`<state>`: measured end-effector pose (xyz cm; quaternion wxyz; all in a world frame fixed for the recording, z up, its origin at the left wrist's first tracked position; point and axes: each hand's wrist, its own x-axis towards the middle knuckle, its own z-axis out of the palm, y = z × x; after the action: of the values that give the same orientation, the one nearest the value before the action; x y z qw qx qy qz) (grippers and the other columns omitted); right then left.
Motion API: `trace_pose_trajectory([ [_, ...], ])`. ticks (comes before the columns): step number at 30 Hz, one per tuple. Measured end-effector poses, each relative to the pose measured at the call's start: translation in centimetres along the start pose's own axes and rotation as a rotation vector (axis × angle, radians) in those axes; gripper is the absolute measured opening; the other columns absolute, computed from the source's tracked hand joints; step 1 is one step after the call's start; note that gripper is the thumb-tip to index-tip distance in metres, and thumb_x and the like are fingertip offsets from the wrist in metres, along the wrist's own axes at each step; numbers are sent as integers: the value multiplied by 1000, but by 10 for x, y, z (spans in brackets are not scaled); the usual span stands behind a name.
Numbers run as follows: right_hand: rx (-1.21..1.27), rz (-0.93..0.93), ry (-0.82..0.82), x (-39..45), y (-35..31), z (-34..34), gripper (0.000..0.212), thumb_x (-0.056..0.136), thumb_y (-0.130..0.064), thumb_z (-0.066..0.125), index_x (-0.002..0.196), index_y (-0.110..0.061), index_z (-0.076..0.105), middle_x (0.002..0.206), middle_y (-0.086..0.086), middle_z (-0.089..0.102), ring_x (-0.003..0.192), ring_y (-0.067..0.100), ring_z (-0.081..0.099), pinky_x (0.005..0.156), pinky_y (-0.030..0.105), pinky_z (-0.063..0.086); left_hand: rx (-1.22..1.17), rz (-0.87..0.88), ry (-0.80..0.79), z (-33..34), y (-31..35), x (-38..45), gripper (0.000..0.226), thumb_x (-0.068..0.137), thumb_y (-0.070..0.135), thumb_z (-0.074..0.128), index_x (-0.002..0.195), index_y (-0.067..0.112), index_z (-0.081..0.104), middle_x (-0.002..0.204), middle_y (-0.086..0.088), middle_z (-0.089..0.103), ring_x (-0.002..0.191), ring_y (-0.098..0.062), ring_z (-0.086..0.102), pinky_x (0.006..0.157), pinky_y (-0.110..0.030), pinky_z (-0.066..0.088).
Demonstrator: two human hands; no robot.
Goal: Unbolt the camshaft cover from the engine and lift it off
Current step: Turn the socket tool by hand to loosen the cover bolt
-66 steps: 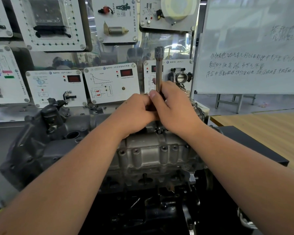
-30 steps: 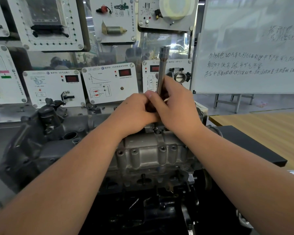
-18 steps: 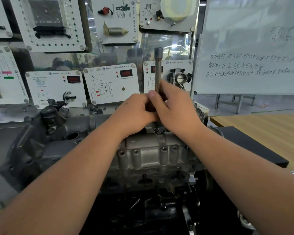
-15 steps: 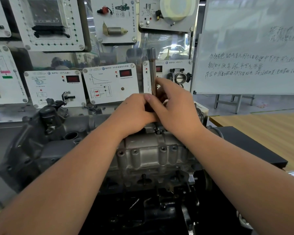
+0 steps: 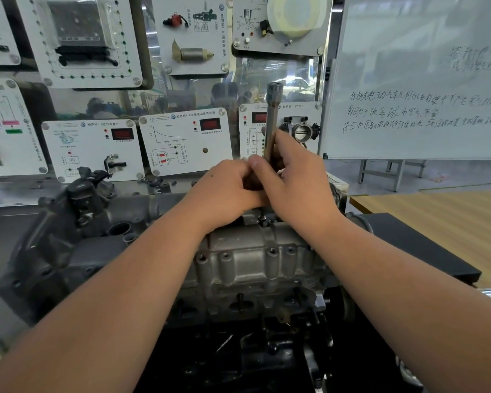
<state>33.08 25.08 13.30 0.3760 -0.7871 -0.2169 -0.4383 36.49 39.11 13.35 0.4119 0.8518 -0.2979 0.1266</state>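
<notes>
Both hands (image 5: 267, 188) hold socket extension (image 5: 271, 120) (upright).

Whiteboard (image 5: 420, 80), sensor panels (image 5: 184, 140), wooden table (image 5: 437, 219)

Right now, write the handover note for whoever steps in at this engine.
Left hand: curled round the lower end of the socket extension bar.
Right hand: gripping the same bar just above, thumb across it.
The bar stands nearly upright over the top rear edge of the camshaft cover; its tip is hidden behind the hands, so I cannot tell which bolt it sits on.
Done: nothing visibly removed; the cover sits on the engine.
Left: finish this bolt, undo the rest, lift the cover off.
</notes>
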Motion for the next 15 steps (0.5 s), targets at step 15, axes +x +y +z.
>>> trace_pose_trajectory([
  [15, -83, -30, -23, -1, -1, 2, 20, 99, -17, 60, 83, -8, 54, 72, -2, 54, 70, 15, 50, 64, 19, 40, 33, 18, 23, -1, -3, 1, 8, 74, 32, 75, 77, 37, 69, 69, 18, 71, 63, 3, 65, 58, -24, 48],
])
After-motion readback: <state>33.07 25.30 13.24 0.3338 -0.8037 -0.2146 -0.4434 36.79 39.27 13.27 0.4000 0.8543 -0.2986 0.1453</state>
